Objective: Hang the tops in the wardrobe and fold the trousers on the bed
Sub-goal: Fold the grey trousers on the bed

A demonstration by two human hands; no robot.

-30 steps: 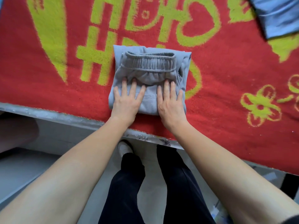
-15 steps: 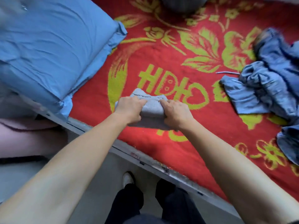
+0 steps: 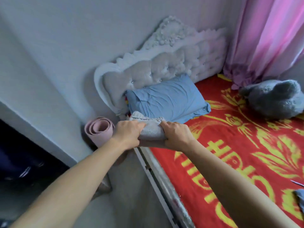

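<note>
The person holds the folded grey trousers (image 3: 152, 130) as a compact bundle between both hands. The left hand (image 3: 130, 134) has its fingers curled round the bundle's left end, and the right hand (image 3: 176, 135) grips the right end the same way, thumb on top. The elastic waistband sticks up loose along the far side. The bundle hangs over the near corner of the bed (image 3: 230, 162), just in front of the blue pillow (image 3: 166, 99) and above the bed's side rail (image 3: 164, 186).

The step in hand looks like carrying the folded piece to a resting place at the head of the bed. The chief risk is the edge. The bundle sits partly over the rail, so a release here could tip it to the floor beside the rolled pink mat (image 3: 99, 130). Uneven pressure from the two hands could also let the layers slide apart and spoil the fold, starting at that free waistband. Set on the pillow's sloping front, it might roll back towards the rail. A flat patch of blanket further in from the rail would be the safer spot.
</note>
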